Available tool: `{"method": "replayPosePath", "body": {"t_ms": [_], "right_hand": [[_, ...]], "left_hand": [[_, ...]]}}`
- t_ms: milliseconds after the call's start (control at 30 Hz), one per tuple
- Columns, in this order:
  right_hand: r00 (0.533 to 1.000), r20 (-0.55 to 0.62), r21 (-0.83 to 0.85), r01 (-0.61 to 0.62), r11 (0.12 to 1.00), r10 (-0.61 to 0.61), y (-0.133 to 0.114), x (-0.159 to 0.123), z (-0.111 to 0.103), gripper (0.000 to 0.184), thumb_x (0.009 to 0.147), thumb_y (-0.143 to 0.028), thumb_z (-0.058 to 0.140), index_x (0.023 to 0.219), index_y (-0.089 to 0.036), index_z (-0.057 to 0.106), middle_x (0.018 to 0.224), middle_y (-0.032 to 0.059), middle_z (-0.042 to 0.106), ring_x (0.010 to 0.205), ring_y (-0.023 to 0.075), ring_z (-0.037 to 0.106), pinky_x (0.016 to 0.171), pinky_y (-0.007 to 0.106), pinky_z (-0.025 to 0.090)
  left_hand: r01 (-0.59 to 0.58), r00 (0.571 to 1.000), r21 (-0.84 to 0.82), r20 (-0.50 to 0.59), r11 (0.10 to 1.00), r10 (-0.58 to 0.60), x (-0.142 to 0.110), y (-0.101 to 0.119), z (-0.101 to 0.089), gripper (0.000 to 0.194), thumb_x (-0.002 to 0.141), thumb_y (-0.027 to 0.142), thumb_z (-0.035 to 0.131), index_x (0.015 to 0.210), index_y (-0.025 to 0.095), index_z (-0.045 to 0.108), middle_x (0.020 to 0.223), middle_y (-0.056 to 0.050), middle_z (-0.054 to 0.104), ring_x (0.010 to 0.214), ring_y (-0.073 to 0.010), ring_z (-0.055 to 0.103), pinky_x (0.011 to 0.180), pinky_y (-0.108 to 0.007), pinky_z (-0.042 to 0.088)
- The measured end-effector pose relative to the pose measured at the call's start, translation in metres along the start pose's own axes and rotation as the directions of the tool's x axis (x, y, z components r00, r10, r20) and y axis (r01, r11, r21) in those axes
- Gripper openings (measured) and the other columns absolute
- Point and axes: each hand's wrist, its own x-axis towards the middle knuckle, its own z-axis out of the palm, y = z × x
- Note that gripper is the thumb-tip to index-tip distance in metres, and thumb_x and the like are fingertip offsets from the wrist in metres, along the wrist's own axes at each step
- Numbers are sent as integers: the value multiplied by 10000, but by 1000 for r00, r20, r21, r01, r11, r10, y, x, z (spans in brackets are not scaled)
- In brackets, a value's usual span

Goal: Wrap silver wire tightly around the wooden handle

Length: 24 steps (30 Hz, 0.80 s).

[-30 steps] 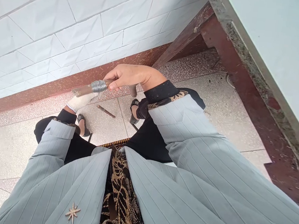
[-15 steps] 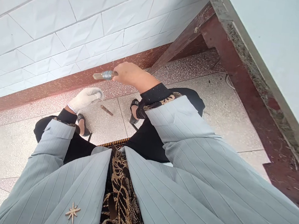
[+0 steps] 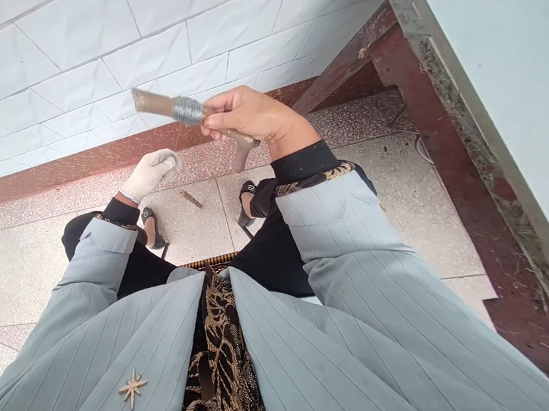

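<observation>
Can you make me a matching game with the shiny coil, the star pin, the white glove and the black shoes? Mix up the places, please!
1. silvery coil
2. star pin
3. white glove
4. black shoes

A. on the feet
B. around the wooden piece in the right hand
C. on the left hand
D. on the pale coat

Pairs: 1-B, 2-D, 3-C, 4-A
</observation>
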Motion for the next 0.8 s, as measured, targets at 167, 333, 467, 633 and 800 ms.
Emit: {"method": "replayPosePath", "body": {"t_ms": [167,333,467,633,800], "right_hand": [[932,-340,66,-111,992,127,2,9,8,224,1068,-260,619,863,-186,572,871,72,680,750,143,579,684,248,493],[873,-447,-80,-256,963,195,8,18,13,184,1034,-109,589,853,-144,593,812,43,633,665,94,537,626,221,435],[876,-442,-364,-370,855,191,15,21,10,111,988,-203,708,893,-150,689,851,100,691,860,223,681,797,334,529],[917,-304,-764,-397,508,258,18,25,17,216,994,-241,714,1131,-87,777,1186,216,736,1207,372,676,1007,432,513],[858,-53,-884,-278,376,512,16,24,27,208,982,-209,726,1110,-68,811,1079,167,757,1098,319,705,948,394,501]], "left_hand": [[19,997,-37,79,999,-16,-1,3,4,178,966,278,567,884,162,675,607,36,458,535,-93,386,542,-239,290],[-2,980,66,198,998,-12,-5,10,5,230,960,332,589,857,155,695,648,21,489,567,-94,413,560,-233,317],[-18,963,99,270,995,-9,-6,11,4,246,957,339,579,874,152,716,645,24,495,586,-101,438,595,-241,338],[-20,955,147,295,989,-24,-7,11,2,228,917,349,595,874,156,707,704,18,544,640,-111,455,612,-247,357],[-46,972,168,235,985,5,-7,8,1,242,908,348,599,863,150,731,751,-3,611,663,-116,498,659,-267,401]]}}
